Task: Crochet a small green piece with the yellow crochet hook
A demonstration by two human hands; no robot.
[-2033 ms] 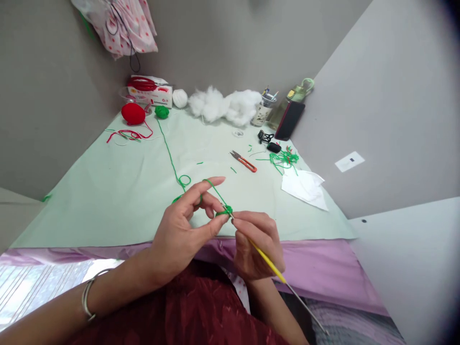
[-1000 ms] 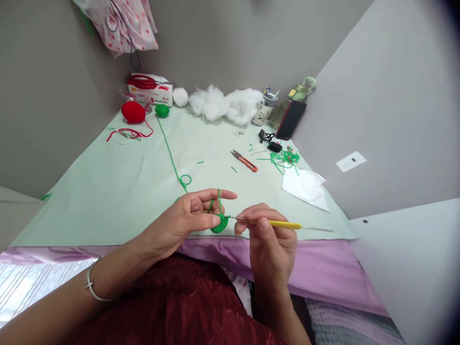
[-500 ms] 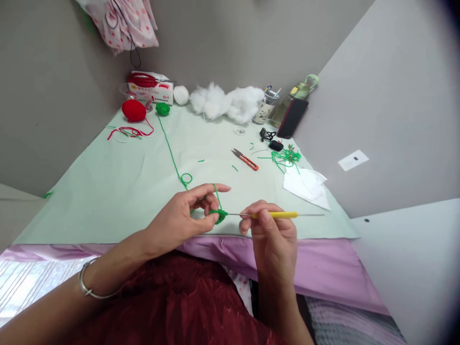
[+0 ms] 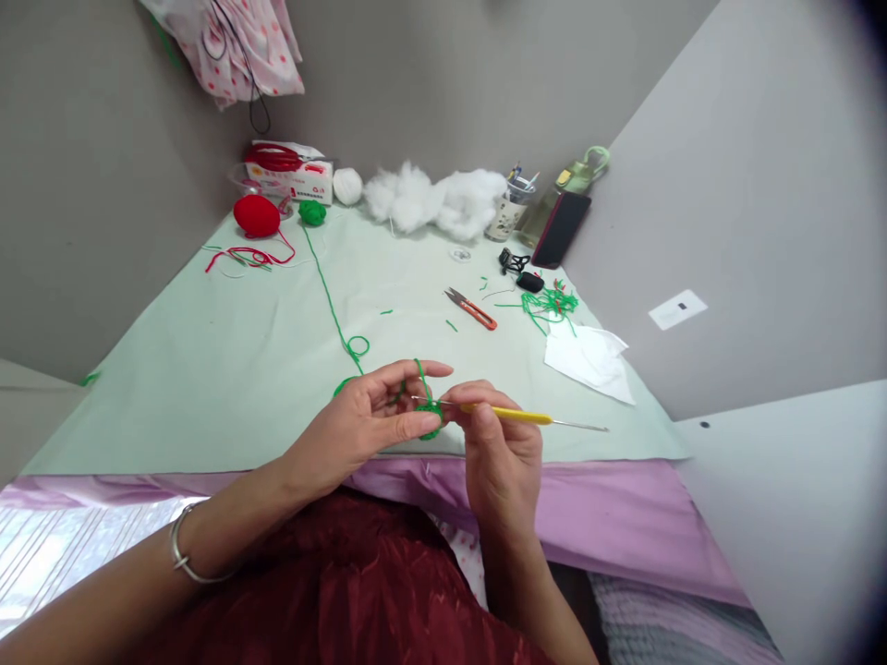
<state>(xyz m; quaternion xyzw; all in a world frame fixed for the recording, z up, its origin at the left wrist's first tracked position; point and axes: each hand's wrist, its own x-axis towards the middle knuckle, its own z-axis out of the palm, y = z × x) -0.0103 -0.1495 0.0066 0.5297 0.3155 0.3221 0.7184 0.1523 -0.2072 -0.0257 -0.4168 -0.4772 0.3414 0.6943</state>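
Observation:
A small green crocheted piece (image 4: 431,430) is pinched between the thumb and fingers of my left hand (image 4: 353,416). Green yarn (image 4: 333,305) loops over my raised left index finger and runs back to a green ball (image 4: 312,212). My right hand (image 4: 500,453) grips the yellow handle of a crochet hook (image 4: 516,415) like a pen. The hook's thin metal tip passes at the top edge of the green piece. Another bit of green (image 4: 343,385) shows behind my left hand, partly hidden.
Orange snips (image 4: 472,310) lie mid-table, with green yarn scraps (image 4: 551,303) and white paper (image 4: 588,358) to the right. Along the back are a red yarn ball (image 4: 256,215), a box (image 4: 311,183), white stuffing (image 4: 436,201), a pen cup (image 4: 505,220) and a phone (image 4: 563,229).
My right hand has moved left with the hook, its tip now farther across the green piece and its handle tilted more. My left hand has shifted slightly right, and green shows behind it.

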